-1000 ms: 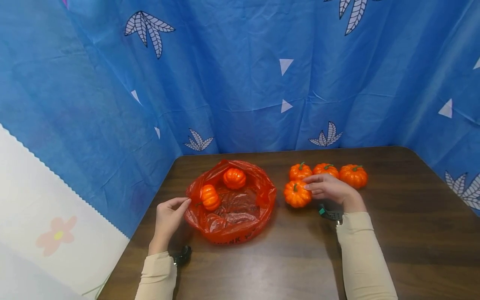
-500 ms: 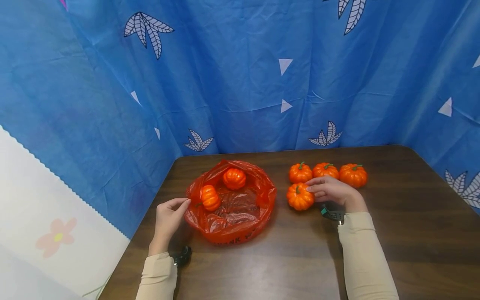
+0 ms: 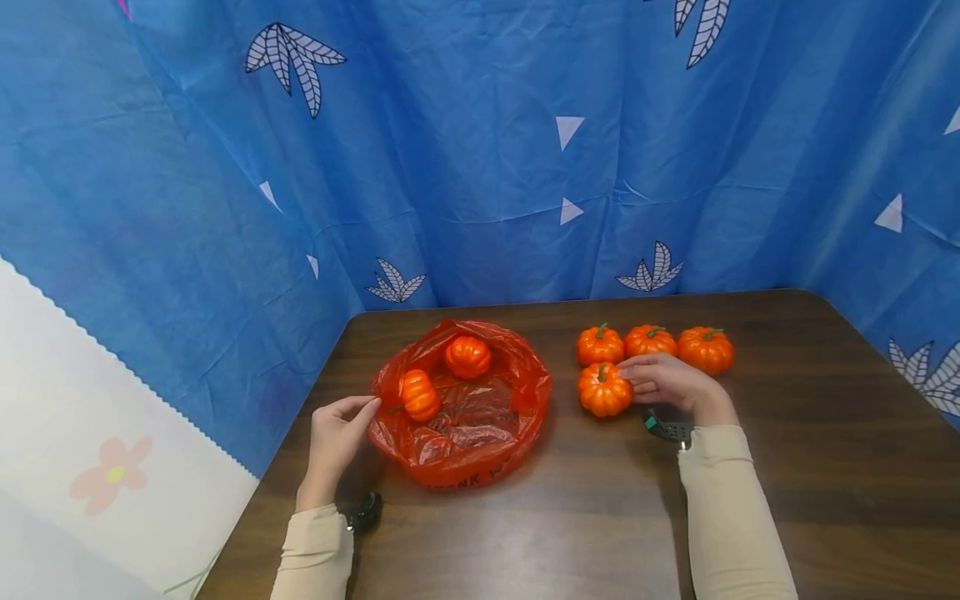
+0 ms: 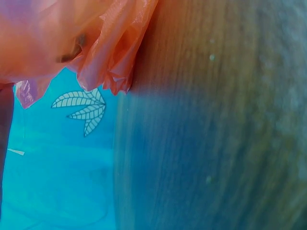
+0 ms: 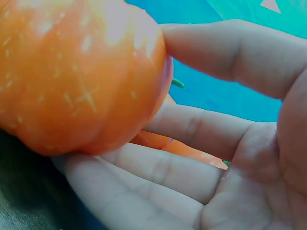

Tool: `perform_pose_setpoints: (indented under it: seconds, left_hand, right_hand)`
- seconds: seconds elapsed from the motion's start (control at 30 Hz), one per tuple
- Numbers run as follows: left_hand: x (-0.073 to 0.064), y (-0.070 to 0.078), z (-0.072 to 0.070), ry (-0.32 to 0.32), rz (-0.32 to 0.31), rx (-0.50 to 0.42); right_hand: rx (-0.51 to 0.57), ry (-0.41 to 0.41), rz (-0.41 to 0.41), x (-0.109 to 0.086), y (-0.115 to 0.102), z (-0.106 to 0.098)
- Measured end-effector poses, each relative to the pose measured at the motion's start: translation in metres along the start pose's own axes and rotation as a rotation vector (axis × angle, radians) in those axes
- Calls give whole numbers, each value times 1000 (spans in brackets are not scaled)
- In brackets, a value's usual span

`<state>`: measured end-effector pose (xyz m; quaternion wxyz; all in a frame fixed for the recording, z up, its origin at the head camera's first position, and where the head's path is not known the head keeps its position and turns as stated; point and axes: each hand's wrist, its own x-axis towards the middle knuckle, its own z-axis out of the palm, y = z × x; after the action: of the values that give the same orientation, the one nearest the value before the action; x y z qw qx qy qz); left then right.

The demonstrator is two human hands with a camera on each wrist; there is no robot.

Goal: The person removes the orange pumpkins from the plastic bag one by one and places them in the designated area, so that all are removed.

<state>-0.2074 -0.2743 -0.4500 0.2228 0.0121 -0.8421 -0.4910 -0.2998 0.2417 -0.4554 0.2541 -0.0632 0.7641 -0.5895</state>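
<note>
Obs.: over the last sec. the held pumpkin [image 3: 604,390] had shifted slightly right w/ the R hand [image 3: 663,383], leaving it a touch farther from the red bag [image 3: 480,471]. I noted no change in the L hand [image 3: 339,433]. I judged this a minor adj. only; the tally stood at 2 bagged pumpkins [image 3: 418,397] and 4 outside, incl. the held one.

Pos.: right of the bag, just in front of the left end of the row of 3 pumpkins [image 3: 650,341]. I couldn't confirm whether its base touched the table [image 3: 570,525].

Grip: per R wrist cam, thumb and fingers pinched the held pumpkin, palm clear of it. L hand pinched the bag's left rim per head cam; L wrist cam didn't show that contact.

Appearance: squat, glossy orange, ribbed, green stem upright per head cam. Close up I saw pale flecks on the skin; glare or scuffs, couldn't tell.
</note>
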Motion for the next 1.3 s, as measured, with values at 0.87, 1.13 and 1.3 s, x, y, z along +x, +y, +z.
perform_pose_setpoints:
  seconds: [0.87,1.13,1.3]
  left_hand:
    - [0,1,1,-4,-17,3]
    - [-9,31,-3,-17,-25,12]
    - [-9,36,-4,-25,-25,17]
  right_hand:
    - [-20,56,7,-4,-3,-2]
    - [-8,78,3,-4,-2,-4]
    - [-19,84,0,-5,-4,-5]
